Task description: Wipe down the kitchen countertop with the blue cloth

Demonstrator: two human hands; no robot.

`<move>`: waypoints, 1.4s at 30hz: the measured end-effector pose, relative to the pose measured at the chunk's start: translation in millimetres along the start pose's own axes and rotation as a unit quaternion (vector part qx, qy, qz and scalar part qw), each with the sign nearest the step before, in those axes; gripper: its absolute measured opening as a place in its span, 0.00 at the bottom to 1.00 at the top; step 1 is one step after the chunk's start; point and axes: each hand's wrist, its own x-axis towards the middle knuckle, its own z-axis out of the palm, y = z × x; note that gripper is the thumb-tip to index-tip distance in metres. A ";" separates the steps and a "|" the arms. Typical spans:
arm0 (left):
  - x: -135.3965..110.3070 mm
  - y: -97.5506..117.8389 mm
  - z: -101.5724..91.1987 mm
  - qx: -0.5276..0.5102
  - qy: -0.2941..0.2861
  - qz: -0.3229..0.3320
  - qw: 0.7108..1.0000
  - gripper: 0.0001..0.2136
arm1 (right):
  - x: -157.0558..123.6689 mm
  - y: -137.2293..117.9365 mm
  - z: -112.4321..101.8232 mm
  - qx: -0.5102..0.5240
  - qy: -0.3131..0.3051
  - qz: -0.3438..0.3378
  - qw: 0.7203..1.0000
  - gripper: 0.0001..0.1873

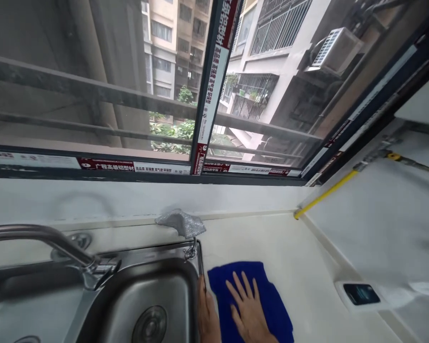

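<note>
A dark blue cloth [271,305] lies spread on the pale countertop [250,238], just right of the sink. My right hand [249,309] rests flat on it, palm down, fingers spread apart. Along the right rim of the steel sink [139,267] is my left hand [208,312], turned on edge between the basin and the cloth. Its fingers are stretched forward and close together, and no object shows in them. Whether the left hand touches the cloth's edge I cannot tell.
A curved metal faucet [57,240] reaches over the sink at left. A crumpled silvery-grey cloth [182,222] sits behind the basin's corner. At right stand a yellow pipe [325,194] and a wall fixture with a dark screen [362,294]. A framed window [200,119] spans the back.
</note>
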 end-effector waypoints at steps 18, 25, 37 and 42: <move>12.3 -60.4 13.0 0.214 -0.030 0.116 0.969 0.30 | 233.8 -8.2 5.7 0.081 -0.013 0.104 0.991 0.33; 27.0 -65.9 7.5 0.223 -0.018 0.139 0.965 0.28 | 225.7 -15.8 2.2 0.113 0.008 0.124 0.986 0.32; 38.5 -74.0 32.3 0.139 0.059 0.144 0.978 0.31 | 70.5 14.4 5.9 0.067 0.062 0.060 0.994 0.32; 42.0 -80.1 35.9 0.097 0.069 0.137 0.983 0.32 | 8.6 28.8 31.3 -0.012 0.120 0.007 0.993 0.39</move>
